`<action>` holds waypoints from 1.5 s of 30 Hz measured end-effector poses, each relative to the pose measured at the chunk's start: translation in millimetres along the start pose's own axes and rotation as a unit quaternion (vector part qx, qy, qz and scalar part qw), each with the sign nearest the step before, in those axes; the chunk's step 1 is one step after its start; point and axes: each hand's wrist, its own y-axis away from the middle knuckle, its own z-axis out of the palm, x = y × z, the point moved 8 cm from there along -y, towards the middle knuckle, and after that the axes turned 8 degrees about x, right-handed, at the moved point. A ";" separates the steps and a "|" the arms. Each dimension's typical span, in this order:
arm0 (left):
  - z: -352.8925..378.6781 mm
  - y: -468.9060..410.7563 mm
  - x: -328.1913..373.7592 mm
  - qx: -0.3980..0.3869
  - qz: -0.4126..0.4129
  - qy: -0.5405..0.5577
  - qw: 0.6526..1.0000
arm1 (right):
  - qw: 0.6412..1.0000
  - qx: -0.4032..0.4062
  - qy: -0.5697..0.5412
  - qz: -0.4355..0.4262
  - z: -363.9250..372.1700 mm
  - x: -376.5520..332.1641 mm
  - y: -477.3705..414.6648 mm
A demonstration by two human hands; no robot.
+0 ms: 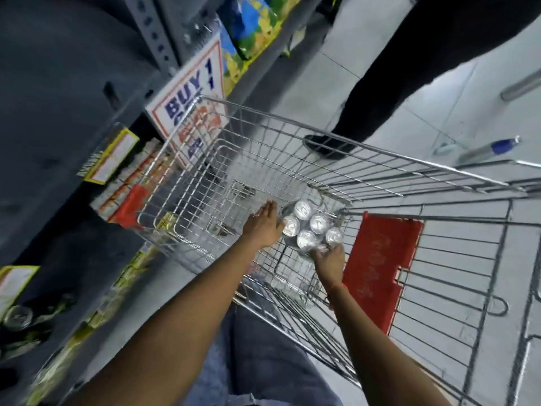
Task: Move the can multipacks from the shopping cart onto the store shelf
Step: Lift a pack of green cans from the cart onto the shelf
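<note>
A shrink-wrapped can multipack with silver tops sits in the near right corner of the wire shopping cart. My left hand lies flat against the pack's left side, fingers stretched out. At the pack's near end, my right hand has its fingers curled on the plastic wrap. The grey store shelf runs along the left, tilted in this view. The rest of the cart's basket holds nothing else that I can see.
A red child-seat flap stands just right of the pack. A "BUY 1" sign hangs on the shelf beside the cart. Another person's dark-trousered leg and shoe stand beyond the cart's far side. Boxed goods fill lower shelf levels.
</note>
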 end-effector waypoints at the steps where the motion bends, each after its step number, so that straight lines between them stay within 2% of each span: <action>1: 4.3 -3.6 3.5 -0.011 -0.007 0.001 1.000 | 1.000 -0.005 -0.023 0.020 4.9 9.8 -5.2; 5: 15.2 -13.0 17.7 -0.057 -0.038 0.055 0.996 | 0.987 -0.015 -0.138 0.082 31.7 46.3 -27.7; 10: 11.3 -16.9 31.3 -0.074 -0.057 0.152 0.984 | 0.955 -0.026 -0.261 0.140 8.7 17.1 -16.4; 13: 5.4 -13.0 37.9 -0.065 -0.085 0.234 0.966 | 0.936 -0.040 -0.302 0.179 11.5 20.5 -14.5; 16: 6.2 -1.9 28.7 -0.066 -0.135 0.290 0.945 | 0.935 -0.044 -0.304 0.178 13.6 23.9 -11.4; 20: -7.3 21.1 3.9 -0.020 -0.177 0.372 0.911 | 0.943 -0.071 -0.290 0.148 -4.5 -18.8 12.2; 26: -67.1 72.8 -29.8 0.086 -0.183 0.473 0.857 | 0.941 -0.079 -0.316 0.096 -29.8 -107.5 45.1; 29: -109.2 107.1 -45.8 0.147 -0.187 0.531 0.813 | 0.948 -0.063 -0.310 0.032 -48.2 -164.6 66.6; 35: -209.1 204.1 -59.8 0.260 -0.137 0.659 0.693 | 0.952 -0.025 -0.275 -0.127 -94.6 -305.2 137.3; 39: -256.0 260.9 -81.3 0.302 -0.117 0.719 0.616 | 0.931 -0.042 -0.296 -0.209 -98.9 -391.5 176.8; 45: -300.6 312.9 -109.3 0.353 -0.080 0.754 0.548 | 0.896 -0.126 -0.306 -0.295 -68.5 -494.9 233.6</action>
